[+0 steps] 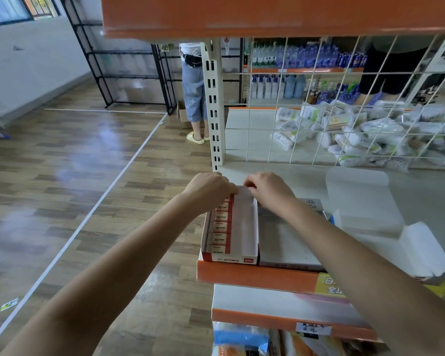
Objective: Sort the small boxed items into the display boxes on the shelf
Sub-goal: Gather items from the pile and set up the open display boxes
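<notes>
One open display box point(244, 227) is set at the left end of the shelf point(254, 276); a single row of about seven small boxes point(221, 228) fills its left side. Its far edge is pinched by the left hand point(207, 188) and right hand point(267, 190), held close together

Head view, angled down (close), facing shelf point(257, 276)

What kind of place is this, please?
Probably a small shop: orange-edged shelves, rows of bottles behind a wire grid, and a display box of small boxed items.
</notes>
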A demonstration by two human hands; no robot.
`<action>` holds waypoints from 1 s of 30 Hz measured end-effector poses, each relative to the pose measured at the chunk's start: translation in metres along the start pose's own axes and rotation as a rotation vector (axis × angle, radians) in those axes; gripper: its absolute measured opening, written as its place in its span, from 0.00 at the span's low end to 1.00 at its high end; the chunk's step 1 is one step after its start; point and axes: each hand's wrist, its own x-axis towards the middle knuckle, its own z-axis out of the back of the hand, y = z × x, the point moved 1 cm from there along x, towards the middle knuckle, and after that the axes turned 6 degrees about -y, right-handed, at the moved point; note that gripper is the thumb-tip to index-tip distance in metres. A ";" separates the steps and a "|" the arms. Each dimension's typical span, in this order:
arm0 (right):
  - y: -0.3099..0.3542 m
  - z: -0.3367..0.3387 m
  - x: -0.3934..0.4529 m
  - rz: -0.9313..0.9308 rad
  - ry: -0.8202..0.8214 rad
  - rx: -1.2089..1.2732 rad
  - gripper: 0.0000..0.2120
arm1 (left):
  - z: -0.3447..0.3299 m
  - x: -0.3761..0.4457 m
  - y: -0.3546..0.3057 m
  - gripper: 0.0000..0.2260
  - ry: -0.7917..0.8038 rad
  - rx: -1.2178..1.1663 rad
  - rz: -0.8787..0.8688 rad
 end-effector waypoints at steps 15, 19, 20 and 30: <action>-0.018 0.043 -0.008 0.071 -0.061 0.071 0.14 | 0.027 0.020 -0.008 0.10 0.030 -0.095 0.040; -0.059 0.089 -0.029 0.033 -0.083 -0.062 0.16 | 0.040 0.070 -0.037 0.11 -0.059 -0.152 -0.044; -0.072 0.099 -0.036 0.004 -0.068 -0.103 0.16 | 0.043 0.085 -0.049 0.12 -0.069 -0.163 -0.068; -0.244 0.200 -0.166 -0.466 0.078 -0.323 0.21 | 0.079 0.209 -0.267 0.17 -0.033 -0.157 -0.373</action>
